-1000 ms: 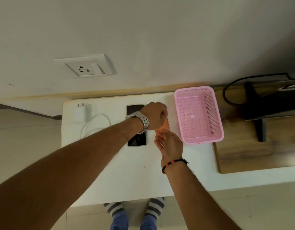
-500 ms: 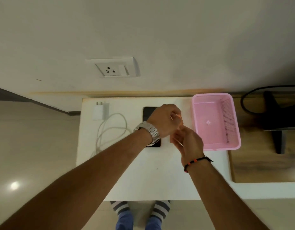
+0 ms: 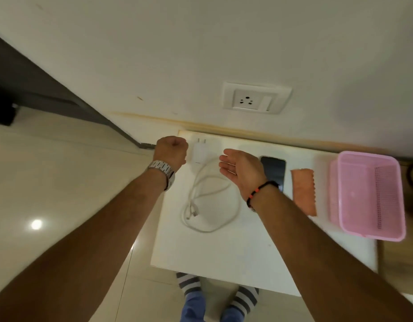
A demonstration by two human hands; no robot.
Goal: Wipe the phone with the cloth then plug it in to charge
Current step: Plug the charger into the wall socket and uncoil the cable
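At centre left, my left hand (image 3: 171, 151) is fisted, holding nothing I can see, just beside the charger (image 3: 199, 152). The cable (image 3: 207, 201) coils below: light, limp; I would grip its plug end. My right hand (image 3: 241, 167) hovers open, fingers apart, partly covering the phone (image 3: 273, 168): rigid, slick, fragile; hold by edges. The soft cloth (image 3: 303, 191) lies right of it.

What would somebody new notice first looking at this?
Two bare forearms reach over a small white table: the left hand fisted beside a white charger, the right hand open above its coiled cable. A pink basket sits at the table's right end, beside an orange cloth.
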